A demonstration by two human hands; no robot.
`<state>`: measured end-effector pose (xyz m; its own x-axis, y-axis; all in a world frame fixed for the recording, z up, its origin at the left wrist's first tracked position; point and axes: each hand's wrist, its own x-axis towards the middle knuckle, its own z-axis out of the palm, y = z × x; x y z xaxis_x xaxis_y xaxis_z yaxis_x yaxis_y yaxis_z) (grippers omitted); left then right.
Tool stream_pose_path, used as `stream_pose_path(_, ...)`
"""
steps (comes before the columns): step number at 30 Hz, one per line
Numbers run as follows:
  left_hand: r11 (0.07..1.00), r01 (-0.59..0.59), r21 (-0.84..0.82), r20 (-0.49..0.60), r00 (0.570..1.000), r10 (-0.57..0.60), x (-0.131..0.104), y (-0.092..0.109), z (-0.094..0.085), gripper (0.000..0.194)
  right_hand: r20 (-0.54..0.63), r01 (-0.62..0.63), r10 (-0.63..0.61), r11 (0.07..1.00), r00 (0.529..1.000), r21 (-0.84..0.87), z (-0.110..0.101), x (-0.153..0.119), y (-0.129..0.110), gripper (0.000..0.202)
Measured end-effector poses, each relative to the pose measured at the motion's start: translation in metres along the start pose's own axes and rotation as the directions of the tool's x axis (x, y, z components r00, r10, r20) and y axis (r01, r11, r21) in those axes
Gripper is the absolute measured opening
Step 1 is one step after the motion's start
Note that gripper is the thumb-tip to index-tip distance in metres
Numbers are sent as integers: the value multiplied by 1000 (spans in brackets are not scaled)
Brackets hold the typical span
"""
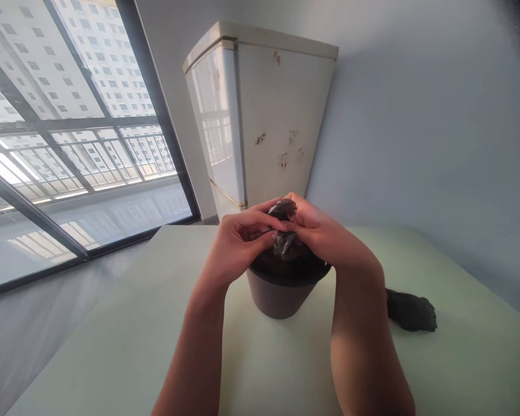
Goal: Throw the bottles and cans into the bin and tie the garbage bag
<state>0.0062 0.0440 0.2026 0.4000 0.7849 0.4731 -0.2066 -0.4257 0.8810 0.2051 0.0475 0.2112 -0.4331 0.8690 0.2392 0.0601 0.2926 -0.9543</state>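
A dark bucket-shaped bin (pixel 281 297) stands upright on the pale green table (pixel 277 370), with black plastic over its top. Above its opening, both hands pinch a gathered bunch of thin black plastic bag (pixel 282 245). My left hand (pixel 249 234) is closed on it from the left, thumb and fingers together. From the right, my right hand (pixel 314 228) is closed on the same bunch, its fingertips close to those of the left. Whether the bunch is joined to the plastic on the bin cannot be made out.
A black crumpled bundle (pixel 412 311) lies on the table to the right, beside my right forearm. Behind the table stands a white refrigerator (pixel 281 115) with rust spots. Glass sliding doors (pixel 78 133) are at the left, a plain wall (pixel 416 127) at the right.
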Motion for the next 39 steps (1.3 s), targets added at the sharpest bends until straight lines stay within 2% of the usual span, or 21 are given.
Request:
stream_pose_path(4, 993, -25, 112, -89, 995, 35, 2, 1, 7, 7, 19, 19, -18, 999, 1000, -28, 0, -2, -1, 22)
stream_pose_path(9, 988, 26, 152, -297, 955, 20, 4, -4, 9, 12, 82, 28, -19, 994, 996, -105, 3, -6, -8, 22)
stream_pose_path(13, 972, 68, 226, -408, 912, 31, 5, -8, 9, 11, 13, -7, 8, 994, 1000, -111, 4, -6, -12, 43)
stream_pose_path(17, 978, 98, 182, -364, 931, -26, 5, -6, 12, 12, -44, 13, -20, 987, 999, -160, 7, -1, -13, 30)
stream_pose_path(20, 994, 81, 74, -280, 958, -57, 5, -5, 14, 19, -144, 11, -32, 990, 989, -144, 11, 1, -14, 33)
stream_pose_path(23, 998, 49, 40, -297, 954, -35, 6, -6, 14, 19, -198, -3, -12, 997, 980, -74, 14, 2, -12, 32)
stream_pose_path(26, 992, 59, 114, -338, 941, -17, 7, -7, 10, 16, -229, -44, 34, 998, 973, -39, 14, 2, -10, 29)
stream_pose_path(30, 937, 92, 337, -256, 967, -2, 8, -8, 5, 19, -309, -101, 63, 989, 949, -108, 10, 3, -8, 28)
stream_pose_path(32, 919, 77, 387, -252, 967, 25, 7, -7, 5, 22, -346, -115, 56, 982, 937, -153, 8, 4, -7, 28)
stream_pose_path(36, 953, 49, 298, -221, 975, 19, 6, -5, 11, 12, -382, -118, 11, 959, 924, -258, 6, 5, -6, 29)
stream_pose_path(39, 955, 50, 293, -190, 982, 7, 4, -2, 17, 15, -397, -129, -7, 940, 918, -314, 6, 5, -7, 30)
